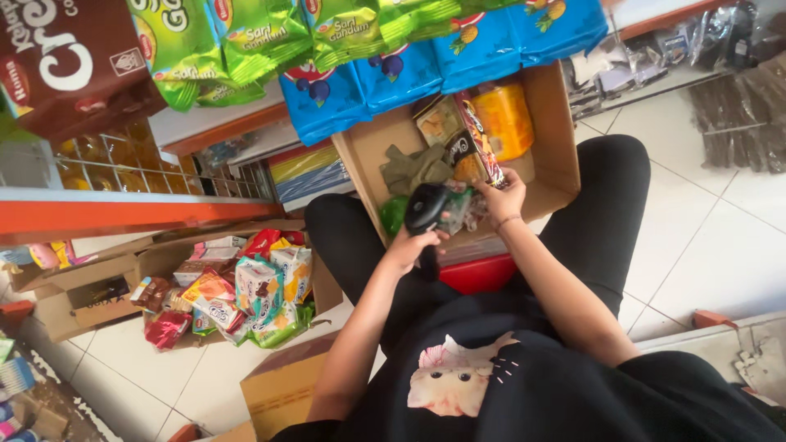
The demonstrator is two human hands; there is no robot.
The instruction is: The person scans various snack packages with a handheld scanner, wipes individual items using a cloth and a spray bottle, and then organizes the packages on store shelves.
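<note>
Over on the floor at left sits a box (82,286) spilling snack packs (246,295). Left hand (407,245) grips a black scanner (427,214), right hand (503,196) pinches a snack pack (481,139) in the carton (557,131) on the lap.

Green, blue snack bags (360,49) hanging overhead

Left hand (407,245) grips a black scanner (426,209); right hand (503,196) holds a snack packet (479,135) over the cardboard box (557,131)
</note>
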